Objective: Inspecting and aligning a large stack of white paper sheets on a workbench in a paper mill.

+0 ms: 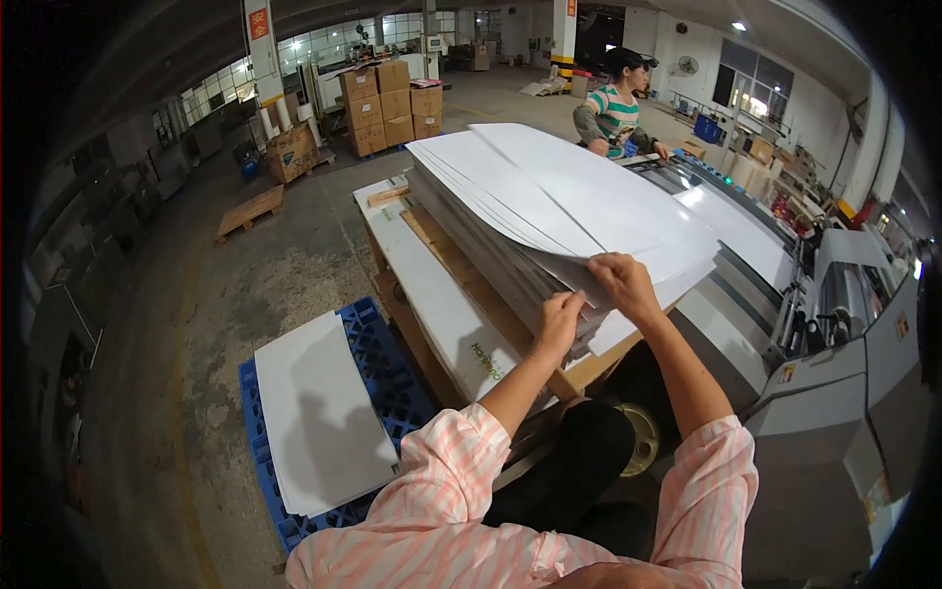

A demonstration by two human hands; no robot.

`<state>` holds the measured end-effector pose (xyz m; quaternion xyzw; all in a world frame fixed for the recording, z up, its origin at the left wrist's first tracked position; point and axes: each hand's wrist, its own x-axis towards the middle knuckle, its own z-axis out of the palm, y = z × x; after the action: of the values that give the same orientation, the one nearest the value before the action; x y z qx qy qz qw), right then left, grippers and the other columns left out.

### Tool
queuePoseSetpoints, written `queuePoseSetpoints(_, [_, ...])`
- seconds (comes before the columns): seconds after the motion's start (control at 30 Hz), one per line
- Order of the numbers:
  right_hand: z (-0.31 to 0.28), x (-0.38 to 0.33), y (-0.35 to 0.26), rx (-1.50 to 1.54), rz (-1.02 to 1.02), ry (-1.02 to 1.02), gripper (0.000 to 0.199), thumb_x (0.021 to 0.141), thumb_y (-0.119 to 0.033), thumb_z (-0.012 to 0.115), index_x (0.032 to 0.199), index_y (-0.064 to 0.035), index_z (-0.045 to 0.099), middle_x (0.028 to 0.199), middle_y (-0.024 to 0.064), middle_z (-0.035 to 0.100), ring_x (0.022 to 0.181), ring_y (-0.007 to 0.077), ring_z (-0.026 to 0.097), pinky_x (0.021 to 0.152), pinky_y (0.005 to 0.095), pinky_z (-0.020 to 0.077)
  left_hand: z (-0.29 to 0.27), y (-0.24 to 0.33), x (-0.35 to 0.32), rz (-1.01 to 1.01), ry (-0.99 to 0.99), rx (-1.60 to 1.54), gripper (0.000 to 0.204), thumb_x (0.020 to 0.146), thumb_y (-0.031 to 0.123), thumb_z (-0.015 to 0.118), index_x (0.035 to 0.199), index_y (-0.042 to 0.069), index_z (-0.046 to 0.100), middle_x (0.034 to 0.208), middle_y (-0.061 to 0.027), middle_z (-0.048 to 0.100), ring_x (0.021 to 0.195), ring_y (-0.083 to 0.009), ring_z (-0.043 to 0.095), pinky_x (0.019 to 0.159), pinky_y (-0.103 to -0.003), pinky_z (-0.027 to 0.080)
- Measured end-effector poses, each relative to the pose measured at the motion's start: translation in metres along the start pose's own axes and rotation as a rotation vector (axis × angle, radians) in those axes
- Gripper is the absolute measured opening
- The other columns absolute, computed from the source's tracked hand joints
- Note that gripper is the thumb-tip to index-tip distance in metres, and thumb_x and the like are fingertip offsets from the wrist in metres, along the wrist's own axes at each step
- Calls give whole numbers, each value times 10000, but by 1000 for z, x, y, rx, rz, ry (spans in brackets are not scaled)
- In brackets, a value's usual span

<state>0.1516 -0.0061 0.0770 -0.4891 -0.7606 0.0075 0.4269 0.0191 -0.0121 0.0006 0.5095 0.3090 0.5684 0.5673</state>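
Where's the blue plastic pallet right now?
In the head view, the blue pallet lies on the floor at lower left, left of the paper stack, with white sheets on it.

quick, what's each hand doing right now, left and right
Left hand: closed, fingers pinching the near edge of the stack of white sheets.
Right hand: closed, gripping the lifted top sheets at their near edge.

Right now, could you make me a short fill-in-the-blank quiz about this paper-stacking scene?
1. Both hands, left hand and right hand, grip the near edge of a stack of ____ sheets.
2. On the floor, a sheet lies on a ____ pallet.
3. The sleeves are pink-and-white ____.

Missing: white; blue; striped
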Motion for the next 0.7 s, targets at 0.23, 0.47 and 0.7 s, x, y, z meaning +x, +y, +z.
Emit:
queuePoseSetpoints(0.23, [-13, 40, -7, 489, 236, 243, 272, 872, -242, 570, 981, -1, 637, 813, 116, 646, 753, 129, 571, 679, 265, 447, 2, 0, -1, 61, 65, 85, 256, 860, 220, 523, 737, 2, 581, 674, 5, 508, 632, -86, 427, 580, -252, 356])
queuePoseSetpoints(0.47, [6, -13, 1, -33, 56, -111, 197, 842, -193, 567, 947, -46, 644, 818, 117, 634, 765, 302, 578, 675, 367, 459, -3, -6, 4, 32, 4, 143, 194, 818, 143, 539, 658, 39, 505, 616, 36, 429, 606, -55, 378, 544, -240, 314])
queuePoseSetpoints(0.7, [0, -27, 3, -12, -157, -71, 330, 871, -323, 500, 1030, -67, 634, 974, 139, 623, 926, 293, 545, 808, 351, 428, 2, 13, -3, -66, 16, -133, 206, 880, 223, 512, 901, 44, 611, 800, 24, 529, 721, -69, 469, 656, -214, 384])
